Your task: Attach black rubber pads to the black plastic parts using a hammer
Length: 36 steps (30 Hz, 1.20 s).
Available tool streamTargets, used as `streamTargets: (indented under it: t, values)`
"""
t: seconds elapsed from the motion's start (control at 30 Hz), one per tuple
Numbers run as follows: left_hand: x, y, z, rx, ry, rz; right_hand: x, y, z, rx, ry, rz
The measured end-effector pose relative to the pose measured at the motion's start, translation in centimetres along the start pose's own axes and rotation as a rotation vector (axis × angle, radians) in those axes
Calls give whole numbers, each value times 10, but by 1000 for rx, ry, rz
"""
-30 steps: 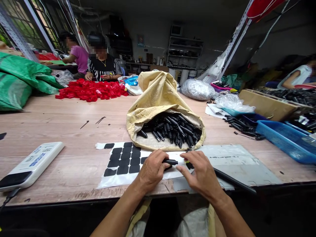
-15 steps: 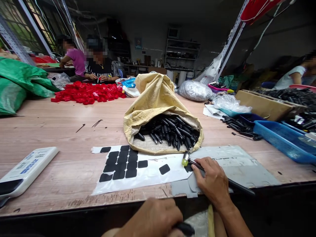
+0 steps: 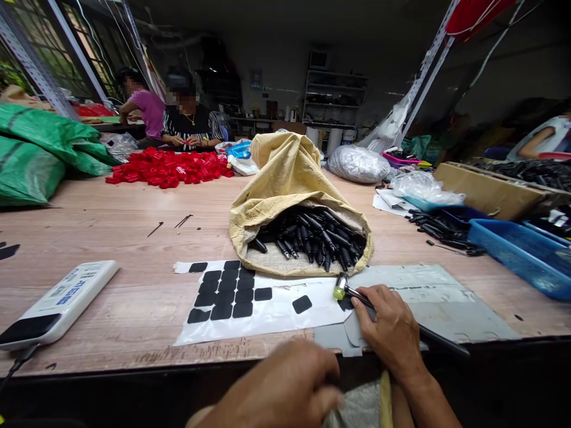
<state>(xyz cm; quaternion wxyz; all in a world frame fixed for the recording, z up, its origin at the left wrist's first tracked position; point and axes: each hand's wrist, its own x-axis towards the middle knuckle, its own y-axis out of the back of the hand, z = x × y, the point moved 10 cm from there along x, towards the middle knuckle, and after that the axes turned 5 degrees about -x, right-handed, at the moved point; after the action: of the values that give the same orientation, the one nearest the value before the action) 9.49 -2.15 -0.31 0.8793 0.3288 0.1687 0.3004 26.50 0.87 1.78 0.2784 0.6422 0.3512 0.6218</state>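
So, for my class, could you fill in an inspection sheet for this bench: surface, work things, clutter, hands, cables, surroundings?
Surface: wood-look table, marked along its front edge.
Work things: hammer; white sheet with black patches; open sack of black parts.
Clutter: red pile, blue tray.
Hands: right hand grips the hammer; left hand blurred, hold unclear.
Cables: black cable at white device.
Surroundings: people across the table, shelves behind.

Pretty dim room tbh: dark walls, barred window (image 3: 84, 44) at left letting daylight in, metal shelving (image 3: 334, 98) out back, wood-look table (image 3: 147, 249) up front.
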Motion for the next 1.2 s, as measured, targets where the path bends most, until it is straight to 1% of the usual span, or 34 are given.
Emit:
streamTargets:
  t: [0.03,0.07,0.13,0.17,0.2,0.23,0.3,0.37,0.43,0.5,0.57,0.63,0.67,0.77,0.8,0.83,0.87,0.93,0.97,1.03,1.1,1.2]
  values:
    - [7,34,-3,2,31,142,0,0,0,1,-3,-1]
    - [13,66,-11,43,89,280,0,1,0,4,-6,-2]
    - [23,123,-35,200,248,502,1,2,-1,11,-14,-2]
    - [26,147,-49,288,345,599,1,2,-1,14,-19,-2]
    - [28,165,-63,363,450,662,1,3,-1,18,-24,-4]
    - [30,177,-78,412,554,695,1,3,-1,22,-30,-8]
    - [34,188,-102,460,698,699,2,3,-2,31,-44,-25]
    - [36,188,-116,480,755,685,2,3,-1,34,-66,-48]
    - [37,186,-120,495,765,685,2,2,0,30,-81,-57]
    - [37,185,-122,476,744,680,2,2,0,31,-77,-51]
    - [39,183,-120,441,684,651,2,2,1,34,-69,-40]
    - [42,181,-110,415,572,627,1,1,2,34,-64,-33]
    - [41,181,-101,409,498,638,1,1,2,33,-62,-31]
    - [30,179,-60,404,265,768,2,1,1,34,-59,-33]
    - [24,175,-46,412,206,806,2,1,1,34,-62,-33]
    - [20,169,-34,426,166,820,2,1,1,35,-64,-33]
    - [18,160,-23,444,133,806,2,1,1,34,-64,-33]
    - [22,138,-9,483,87,714,1,1,1,32,-61,-29]
    - [25,127,-5,497,74,656,1,2,1,31,-56,-24]
    - [31,107,-5,500,64,550,1,2,1,30,-50,-19]
    - [36,94,-11,467,63,481,1,2,1,29,-50,-20]
    - [36,86,-25,356,71,454,1,2,1,25,-55,-26]
